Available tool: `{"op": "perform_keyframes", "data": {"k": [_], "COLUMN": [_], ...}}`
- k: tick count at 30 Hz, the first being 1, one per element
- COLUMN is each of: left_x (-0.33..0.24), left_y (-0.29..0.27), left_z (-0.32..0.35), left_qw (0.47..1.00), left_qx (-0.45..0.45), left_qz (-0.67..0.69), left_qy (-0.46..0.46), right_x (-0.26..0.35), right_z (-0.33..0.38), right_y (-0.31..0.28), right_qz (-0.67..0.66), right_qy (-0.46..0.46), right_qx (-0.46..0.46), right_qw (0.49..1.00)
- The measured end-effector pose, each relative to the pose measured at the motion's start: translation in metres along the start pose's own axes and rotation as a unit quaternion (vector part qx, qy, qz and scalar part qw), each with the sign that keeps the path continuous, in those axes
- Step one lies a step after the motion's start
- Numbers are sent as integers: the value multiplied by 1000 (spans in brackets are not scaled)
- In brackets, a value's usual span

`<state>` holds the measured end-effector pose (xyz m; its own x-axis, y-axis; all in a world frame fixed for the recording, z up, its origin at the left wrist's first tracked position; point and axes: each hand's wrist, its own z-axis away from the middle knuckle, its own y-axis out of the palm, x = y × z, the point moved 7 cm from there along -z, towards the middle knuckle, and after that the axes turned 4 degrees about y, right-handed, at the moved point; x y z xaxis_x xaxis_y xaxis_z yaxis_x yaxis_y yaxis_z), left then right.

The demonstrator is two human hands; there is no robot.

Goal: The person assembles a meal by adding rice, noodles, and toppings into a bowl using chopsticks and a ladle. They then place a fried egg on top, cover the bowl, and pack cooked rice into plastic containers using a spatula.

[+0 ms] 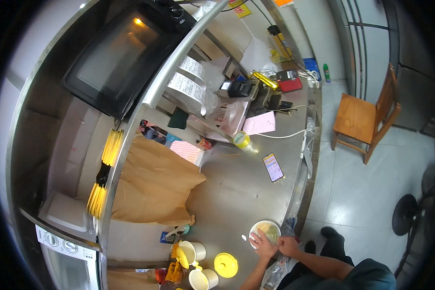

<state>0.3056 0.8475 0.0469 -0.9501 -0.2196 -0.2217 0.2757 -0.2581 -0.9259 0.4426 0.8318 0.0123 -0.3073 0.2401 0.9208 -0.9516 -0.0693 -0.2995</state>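
The round bowl point(275, 225) opens upward, left hand point(263, 246) over it, right hand point(288, 246) beside; I cannot tell either grip's hold.

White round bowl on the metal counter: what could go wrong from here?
White round bowl sits near the edge of the grey metal counter; a hard push might tip it off.
The left hand has its fingers over the bowl; a jerk could spill the pale contents.
Crumpled clear plastic near the right hand might catch on it.
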Motion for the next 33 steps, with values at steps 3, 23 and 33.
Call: {"op": "perform_keyframes", "data": {"k": [3,23,33], "left_x": [4,1,-265], "left_y": [-2,-13,178], "left_z": [3,-23,264], "left_qw": [1000,938,736], "left_qx": [12,15,313], "left_qz": [-4,144,111], "left_qy": [16,315,590], "right_x": [0,35,-294], "right_z": [17,31,554], "right_y": [-1,8,-241], "right_qz": [-28,-29,37], "right_qy": [-85,-180,305], "right_qx": [-54,-86,-555], "right_qw": [995,979,773]}}
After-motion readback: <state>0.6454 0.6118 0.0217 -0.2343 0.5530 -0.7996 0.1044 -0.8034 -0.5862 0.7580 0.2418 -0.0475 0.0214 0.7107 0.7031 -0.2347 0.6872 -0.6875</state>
